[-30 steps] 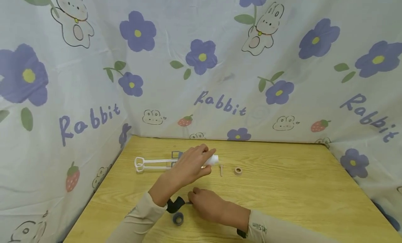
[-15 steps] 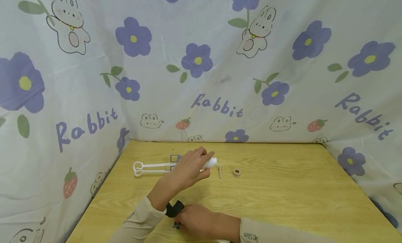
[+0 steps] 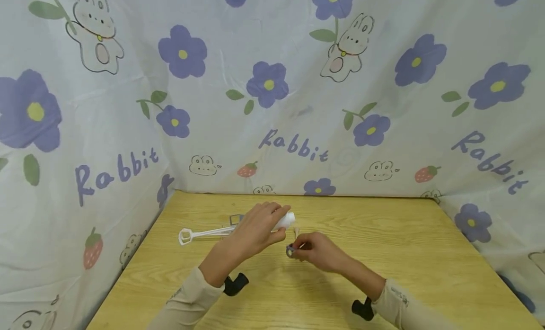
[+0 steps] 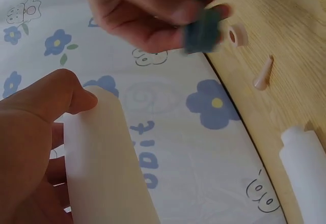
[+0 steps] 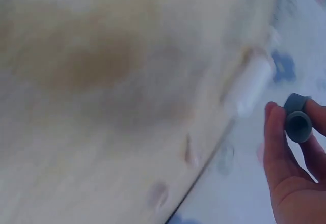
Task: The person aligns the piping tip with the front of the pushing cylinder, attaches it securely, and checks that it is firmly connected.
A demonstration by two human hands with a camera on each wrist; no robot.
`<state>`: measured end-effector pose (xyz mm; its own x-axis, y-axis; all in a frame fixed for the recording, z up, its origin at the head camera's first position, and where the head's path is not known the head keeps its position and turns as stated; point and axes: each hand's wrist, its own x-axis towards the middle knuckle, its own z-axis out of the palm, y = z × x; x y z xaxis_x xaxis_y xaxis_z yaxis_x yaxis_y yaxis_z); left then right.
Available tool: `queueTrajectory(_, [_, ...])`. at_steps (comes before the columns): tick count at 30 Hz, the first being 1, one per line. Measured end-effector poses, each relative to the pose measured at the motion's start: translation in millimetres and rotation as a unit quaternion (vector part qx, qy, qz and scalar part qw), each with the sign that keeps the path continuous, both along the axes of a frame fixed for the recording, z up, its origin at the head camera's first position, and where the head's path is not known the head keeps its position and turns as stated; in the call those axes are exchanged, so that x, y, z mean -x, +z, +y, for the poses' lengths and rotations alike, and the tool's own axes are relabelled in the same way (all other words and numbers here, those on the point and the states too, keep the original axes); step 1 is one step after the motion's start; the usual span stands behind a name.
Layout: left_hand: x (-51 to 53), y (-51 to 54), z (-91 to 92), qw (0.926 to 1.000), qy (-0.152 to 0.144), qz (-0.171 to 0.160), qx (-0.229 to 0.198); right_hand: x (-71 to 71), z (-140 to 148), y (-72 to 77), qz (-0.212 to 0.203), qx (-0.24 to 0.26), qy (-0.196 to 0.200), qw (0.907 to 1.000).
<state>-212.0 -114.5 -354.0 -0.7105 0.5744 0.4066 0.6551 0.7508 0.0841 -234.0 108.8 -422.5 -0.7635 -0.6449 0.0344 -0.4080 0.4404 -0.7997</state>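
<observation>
My left hand (image 3: 255, 230) grips a smooth white tube (image 4: 104, 152), thumb along its side; in the head view its pale end (image 3: 289, 219) points right. My right hand (image 3: 319, 252) pinches a small dark grey-green ring (image 3: 290, 251) between thumb and fingers, just below that end and apart from it. The right wrist view shows a round hollow opening in the ring (image 5: 298, 122). A small beige cone-shaped nozzle (image 4: 263, 75) lies beyond my right hand, partly hidden in the head view. Beside it, in the left wrist view, is a beige ring (image 4: 238, 35).
Another white bottle-like piece (image 4: 305, 175) with a narrower neck lies on the wooden table (image 3: 404, 254). Left of my left hand is a long white rod-shaped frame with a looped end (image 3: 185, 236), plus a grey part (image 3: 236, 219). Patterned cloth (image 3: 298, 107) hangs around the table.
My right hand has picked up the dark ring from the near side of the table and brought it up and right, close to the white tube's end. My left hand keeps its grip.
</observation>
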Motion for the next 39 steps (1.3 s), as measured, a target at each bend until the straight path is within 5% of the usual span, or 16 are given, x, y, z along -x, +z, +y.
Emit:
queueTrajectory(4, [3.7, 1.8, 7.1, 1.0, -0.004, 0.003, 0.007, 11.8, 32.8, 19.3, -0.053, 0.076, -0.058, 0.994])
queueTrajectory(11, [6.7, 2.2, 18.8, 0.9998, -0.017, 0.001, 0.013, 15.5, 58.7, 38.7, -0.105, 0.168, -0.07, 0.9777])
queueTrajectory(20, [6.6, -1.0, 31.9, 0.9987, -0.047, -0.018, -0.008, 14.7, 60.6, 33.2, -0.224, 0.278, -0.037, 0.9335])
queueTrajectory(32, [10.1, -3.9, 40.9, 0.9981, -0.026, -0.051, 0.021, 13.2, 56.7, 30.5, -0.235, 0.316, -0.02, 0.919])
queueTrajectory(39, [12.6, -4.8, 42.5, 0.9984, -0.035, -0.034, 0.027, 11.6, 54.3, 28.0, -0.23, 0.304, -0.033, 0.9241])
